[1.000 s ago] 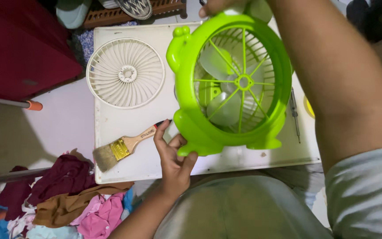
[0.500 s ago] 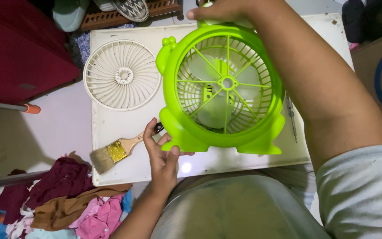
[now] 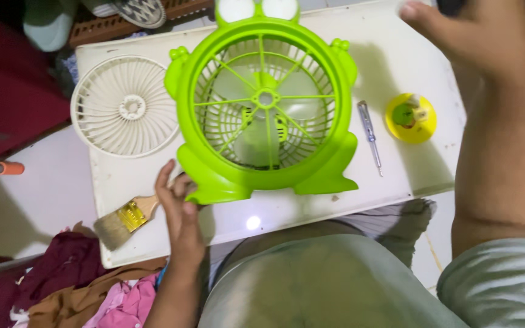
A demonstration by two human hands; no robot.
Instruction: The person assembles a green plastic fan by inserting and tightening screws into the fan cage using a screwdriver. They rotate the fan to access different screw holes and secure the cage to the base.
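A bright green frog-shaped fan (image 3: pixel 214 176) with a round spoked grille lies on a white board (image 3: pixel 396 54) in front of me. My left hand (image 3: pixel 177 203) holds its lower left foot, fingers beside the foot and thumb under its edge. My right hand (image 3: pixel 481 42) hovers open over the board's far right corner, apart from the fan and holding nothing. A paintbrush (image 3: pixel 126 218) with a wooden handle lies just left of my left hand.
A detached cream fan grille (image 3: pixel 123 106) lies on the board left of the fan. A screwdriver (image 3: pixel 370 136) and a small yellow round part (image 3: pixel 411 118) lie to its right. A pile of clothes (image 3: pixel 74 285) covers the floor at lower left.
My right hand let go of the fan's top and moved off to the right. The fan went from held up and tilted to lying on the board. My left hand stayed at its foot.
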